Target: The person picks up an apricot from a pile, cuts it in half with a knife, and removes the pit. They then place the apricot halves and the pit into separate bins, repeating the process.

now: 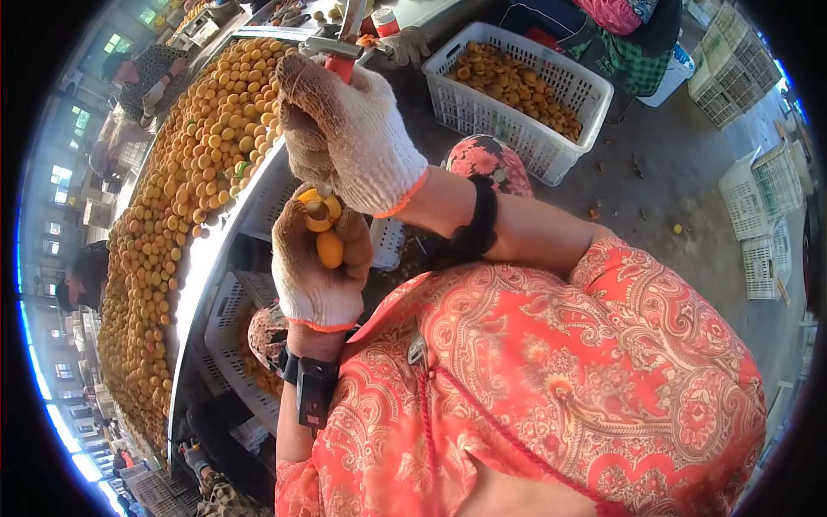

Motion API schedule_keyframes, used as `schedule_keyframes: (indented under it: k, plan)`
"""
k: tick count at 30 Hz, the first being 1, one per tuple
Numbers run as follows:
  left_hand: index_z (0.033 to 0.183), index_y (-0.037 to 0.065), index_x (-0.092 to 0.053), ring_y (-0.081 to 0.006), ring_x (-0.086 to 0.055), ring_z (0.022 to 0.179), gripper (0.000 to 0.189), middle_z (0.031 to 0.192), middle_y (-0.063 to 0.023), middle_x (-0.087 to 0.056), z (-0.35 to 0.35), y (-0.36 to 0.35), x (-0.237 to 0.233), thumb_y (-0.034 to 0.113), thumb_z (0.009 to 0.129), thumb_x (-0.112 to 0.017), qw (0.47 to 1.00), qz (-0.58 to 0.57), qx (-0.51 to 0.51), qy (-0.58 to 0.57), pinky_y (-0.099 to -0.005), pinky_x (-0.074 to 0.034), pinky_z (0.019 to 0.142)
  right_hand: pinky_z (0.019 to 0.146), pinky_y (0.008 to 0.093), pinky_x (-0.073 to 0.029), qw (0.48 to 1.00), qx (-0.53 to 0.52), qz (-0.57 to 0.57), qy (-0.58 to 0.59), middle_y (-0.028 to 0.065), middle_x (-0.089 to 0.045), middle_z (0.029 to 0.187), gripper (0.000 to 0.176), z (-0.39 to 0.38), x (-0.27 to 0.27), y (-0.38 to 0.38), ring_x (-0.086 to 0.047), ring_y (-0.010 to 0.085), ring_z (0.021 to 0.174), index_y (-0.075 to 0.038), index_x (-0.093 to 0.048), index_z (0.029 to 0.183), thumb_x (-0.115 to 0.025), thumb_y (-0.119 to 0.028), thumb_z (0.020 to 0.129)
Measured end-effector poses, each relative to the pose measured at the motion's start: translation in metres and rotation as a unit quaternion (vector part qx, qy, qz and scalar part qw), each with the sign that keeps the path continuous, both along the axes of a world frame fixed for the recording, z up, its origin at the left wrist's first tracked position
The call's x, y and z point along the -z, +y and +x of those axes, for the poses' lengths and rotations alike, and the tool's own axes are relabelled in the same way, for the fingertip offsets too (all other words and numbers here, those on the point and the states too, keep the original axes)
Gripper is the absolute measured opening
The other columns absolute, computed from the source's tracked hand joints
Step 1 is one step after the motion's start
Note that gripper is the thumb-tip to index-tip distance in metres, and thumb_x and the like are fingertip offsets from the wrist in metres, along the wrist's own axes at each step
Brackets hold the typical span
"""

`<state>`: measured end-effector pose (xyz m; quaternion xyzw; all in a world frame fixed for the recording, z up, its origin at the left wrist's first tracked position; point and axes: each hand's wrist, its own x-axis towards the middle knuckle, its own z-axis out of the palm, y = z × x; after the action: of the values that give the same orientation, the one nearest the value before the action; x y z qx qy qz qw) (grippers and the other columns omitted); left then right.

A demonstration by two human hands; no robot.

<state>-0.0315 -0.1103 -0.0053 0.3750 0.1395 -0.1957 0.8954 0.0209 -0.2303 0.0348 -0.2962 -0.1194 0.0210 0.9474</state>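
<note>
**Gloved hands over a counter heaped with apricots**

A long counter (pixel 200 276) with a pale metal edge runs down the left of the view. Its top is piled end to end with yellow-orange fruit (pixel 198 146). Slatted white crates under the counter (pixel 245 332) sit below its edge. Other people (pixel 138 73) are at its far side, against bright windows.

The floor (pixel 672 164) is grey concrete, scattered with a few scraps. A white crate (pixel 482 129) stands on it, holding darker orange fruit pieces. Empty stacked crates (pixel 758 215) lie well apart, at the right edge. Another person's gloved hand (pixel 405 43) rests at the top, near a red-capped container.

The person wears an orange paisley top and stained white knit gloves. The left hand (pixel 319 258) is curled around an apricot (pixel 330 248), held up beside the counter's edge, with a second opened piece showing just above it at the fingertips. The right hand (pixel 345 129) hangs directly over it, clenched on a red-handled tool (pixel 340 65). The tool's metal end pokes out of the fist towards the counter.
</note>
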Motion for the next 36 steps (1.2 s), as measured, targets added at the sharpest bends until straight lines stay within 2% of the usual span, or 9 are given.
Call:
schedule_keyframes:
  k: [12,15,18,19,26,29,31,34,36]
  plan:
    - [0.09,0.015,-0.051,-0.0094,-0.043,0.055,0.016,0.072,0.0021,-0.048,-0.005,-0.009,0.003,0.029,0.094,-0.058,0.994,0.028,-0.086,-0.063,-0.0205,-0.032,0.044,0.038,0.0233,-0.033,0.999,-0.03,-0.01,0.01,-0.0004,-0.052,0.059,0.03,0.006,0.006,0.007,-0.044,0.0063,0.042,-0.006,-0.058,0.077,-0.07,-0.03,0.09]
    - [0.085,0.013,-0.047,-0.01,-0.042,0.051,0.019,0.066,0.0009,-0.045,-0.005,-0.022,-0.007,0.027,0.097,-0.051,0.973,0.172,-0.152,-0.026,-0.0222,-0.033,0.045,0.036,0.0233,-0.032,0.989,0.043,-0.137,-0.026,-0.0005,-0.051,0.057,0.029,0.001,0.006,0.013,-0.043,0.0063,0.04,-0.006,-0.057,0.078,-0.069,-0.03,0.09]
    - [0.087,0.012,-0.049,-0.0093,-0.043,0.052,0.014,0.07,0.0012,-0.048,-0.004,-0.008,0.009,0.022,0.098,-0.05,0.975,0.15,-0.102,-0.125,-0.0212,-0.034,0.045,0.034,0.0249,-0.032,0.997,-0.034,-0.069,0.032,-0.0005,-0.05,0.054,0.029,0.004,0.005,0.01,-0.042,0.0071,0.038,-0.006,-0.056,0.079,-0.069,-0.03,0.09]
    - [0.088,0.012,-0.049,-0.0096,-0.044,0.052,0.014,0.069,0.001,-0.047,0.0,-0.003,0.016,0.021,0.098,-0.049,0.948,0.253,-0.104,-0.163,-0.0212,-0.035,0.045,0.033,0.0266,-0.03,0.998,-0.047,-0.017,0.036,-0.0008,-0.047,0.052,0.03,0.008,0.006,0.01,-0.04,0.0086,0.036,-0.007,-0.055,0.076,-0.068,-0.03,0.091]
    - [0.085,0.012,-0.049,-0.0112,-0.041,0.051,0.022,0.064,0.0012,-0.044,0.007,-0.019,0.003,0.03,0.099,-0.05,0.965,0.19,-0.181,-0.003,-0.0214,-0.031,0.043,0.039,0.0263,-0.022,0.984,-0.105,0.087,0.115,-0.0027,-0.034,0.051,0.038,0.027,0.021,0.011,-0.027,0.0103,0.039,-0.015,-0.047,0.07,-0.058,-0.038,0.098]
    - [0.096,0.016,-0.056,-0.0083,-0.047,0.055,0.019,0.071,0.0018,-0.052,0.013,-0.002,0.019,0.035,0.095,-0.057,0.995,0.049,-0.091,-0.01,-0.0188,-0.035,0.045,0.04,0.0267,-0.022,0.968,-0.138,0.147,0.148,-0.0029,-0.032,0.052,0.037,0.043,0.037,0.015,-0.027,0.011,0.04,-0.014,-0.047,0.071,-0.057,-0.036,0.099]
    - [0.084,0.013,-0.049,-0.0098,-0.031,0.048,0.033,0.063,0.0019,-0.041,0.016,-0.003,0.015,0.042,0.1,-0.043,0.996,0.028,-0.076,0.031,-0.025,-0.021,0.04,0.04,0.0267,-0.022,0.956,-0.149,0.189,0.166,-0.0029,-0.032,0.052,0.037,0.046,0.041,0.015,-0.026,0.0113,0.04,-0.014,-0.048,0.071,-0.056,-0.036,0.1]
    - [0.087,0.013,-0.051,-0.0096,-0.028,0.049,0.035,0.064,0.002,-0.04,0.021,0.004,0.014,0.044,0.1,-0.042,0.989,0.088,-0.12,0.019,-0.0247,-0.018,0.041,0.04,0.0267,-0.024,0.966,-0.168,0.157,0.12,-0.0019,-0.038,0.054,0.038,0.041,0.044,0.002,-0.03,0.0114,0.04,-0.013,-0.047,0.071,-0.057,-0.035,0.099]
    - [0.09,0.014,-0.054,-0.0096,-0.028,0.049,0.037,0.067,0.002,-0.042,0.021,0.016,0.015,0.048,0.099,-0.044,0.988,0.092,-0.127,-0.011,-0.0244,-0.018,0.041,0.041,0.0286,-0.034,0.983,-0.18,-0.035,0.0,-0.0002,-0.047,0.057,0.029,0.037,0.045,-0.01,-0.041,0.0111,0.044,-0.01,-0.055,0.078,-0.06,-0.03,0.099]
